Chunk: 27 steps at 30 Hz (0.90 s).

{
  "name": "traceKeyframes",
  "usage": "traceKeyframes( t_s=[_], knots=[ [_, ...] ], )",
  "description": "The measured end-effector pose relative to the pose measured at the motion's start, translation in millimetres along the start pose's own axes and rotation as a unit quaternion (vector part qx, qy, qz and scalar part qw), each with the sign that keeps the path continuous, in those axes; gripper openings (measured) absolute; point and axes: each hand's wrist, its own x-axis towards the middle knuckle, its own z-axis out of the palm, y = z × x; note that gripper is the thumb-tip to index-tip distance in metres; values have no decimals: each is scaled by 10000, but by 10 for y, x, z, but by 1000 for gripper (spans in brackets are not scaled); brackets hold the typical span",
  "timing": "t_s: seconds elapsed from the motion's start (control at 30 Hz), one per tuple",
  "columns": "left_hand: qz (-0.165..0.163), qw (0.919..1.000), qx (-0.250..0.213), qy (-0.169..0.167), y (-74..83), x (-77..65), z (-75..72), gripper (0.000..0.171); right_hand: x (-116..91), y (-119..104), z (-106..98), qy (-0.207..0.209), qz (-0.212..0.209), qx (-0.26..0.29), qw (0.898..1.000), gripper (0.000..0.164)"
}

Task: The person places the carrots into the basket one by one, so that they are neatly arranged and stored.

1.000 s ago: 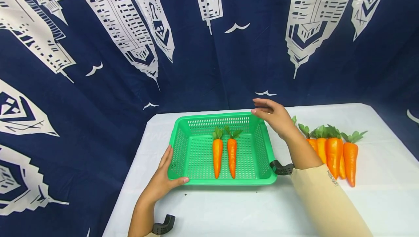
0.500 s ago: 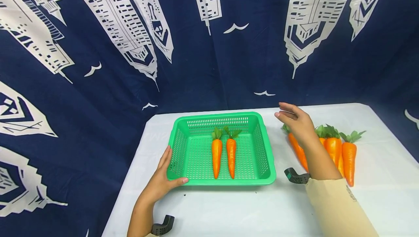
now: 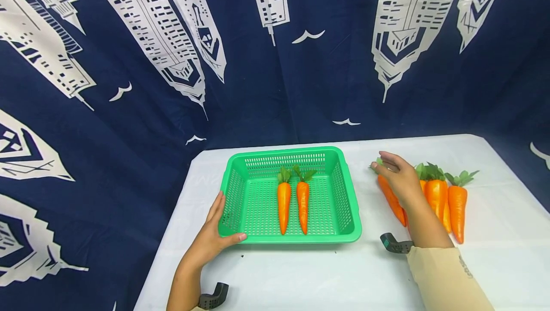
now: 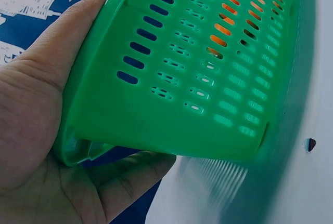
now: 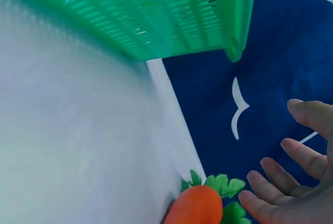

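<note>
A green plastic basket [image 3: 290,239] with slotted walls stands on the white table, and two orange carrots with leafy tops, a left carrot [image 3: 283,208] and a right carrot [image 3: 302,208], lie side by side in it. My left hand [image 3: 210,241] rests at the basket's front left corner, thumb along the rim and fingers against the left wall; the left wrist view shows the hand [image 4: 41,94] around that corner. Over the leafy end of the leftmost loose carrot [image 3: 390,198] hovers my right hand [image 3: 401,177], fingers loosely bent. In the right wrist view the hand [image 5: 296,182] holds nothing.
Several more carrots [image 3: 457,210] lie in a group on the right of the white table [image 3: 318,277], partly behind my right forearm. A dark blue cloth [image 3: 275,96] printed with white buildings hangs behind the table. A small dark speck [image 4: 310,144] lies before the basket.
My right hand has moved from the basket's back right corner rightward, then down over the loose carrots. The left hand and the basket stay in place.
</note>
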Motion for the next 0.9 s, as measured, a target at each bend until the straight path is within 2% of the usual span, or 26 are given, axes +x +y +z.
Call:
traceKeyframes(
  t_s=[0.23,0.43,0.67,0.77,0.9],
  knots=[
    [-2,10000,23,-4,-5,5,6,124,-3,157,-6,19,53,-50,10000,78],
    [25,10000,42,-4,-3,4,3,124,-21,204,53,-77,147,6,9999,77],
    [48,10000,59,0,-7,12,7,124,-71,235,89,-55,131,-118,9998,67],
    [57,10000,47,8,-2,13,5,124,-67,253,114,-155,146,-420,9989,65],
    [35,10000,30,2,2,8,8,123,-71,274,187,-519,-1,-1028,9933,63]
  ],
)
